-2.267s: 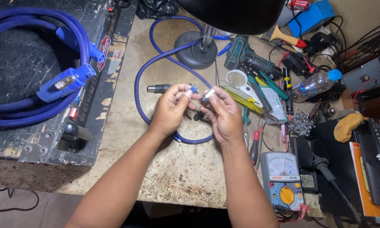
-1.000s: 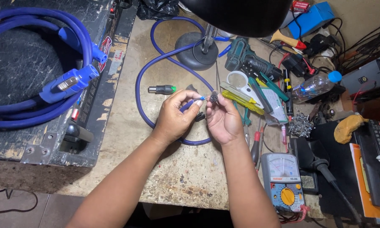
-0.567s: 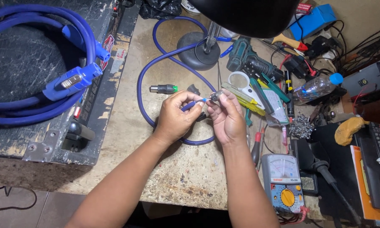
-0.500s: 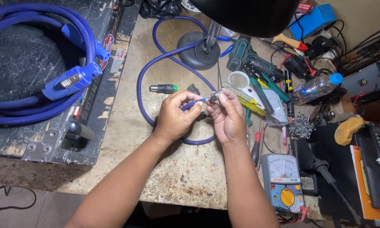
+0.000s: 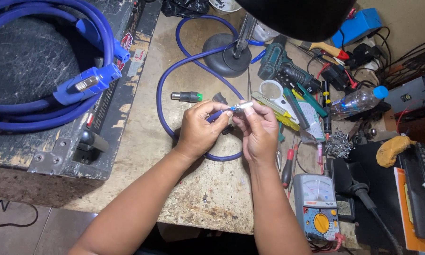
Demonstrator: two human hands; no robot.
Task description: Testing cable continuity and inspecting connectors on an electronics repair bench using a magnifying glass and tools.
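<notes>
My left hand point(image 5: 199, 128) pinches the end of a blue cable point(image 5: 175, 71) that loops across the worn bench top. My right hand point(image 5: 258, 132) grips a small silver metal connector part point(image 5: 243, 106) at that cable end, right against the left fingertips. Both hands meet over the middle of the bench. A black connector shell with a green ring point(image 5: 186, 97) lies loose on the bench just left of my hands. A small black piece point(image 5: 220, 98) rests beside it.
A black case point(image 5: 42, 141) at left carries a coil of thick blue cable with blue plugs point(image 5: 87, 85). A lamp base point(image 5: 224, 59), cordless drill point(image 5: 283, 71), screwdrivers, plastic bottle point(image 5: 356, 101), analog multimeter point(image 5: 318, 208) and soldering iron point(image 5: 361, 198) crowd the right side.
My hands have stayed together on the cable end, with the fingers shifting slightly on the connector. Earlier my right hand held the part a little lower and farther right. The view has drifted slightly.
</notes>
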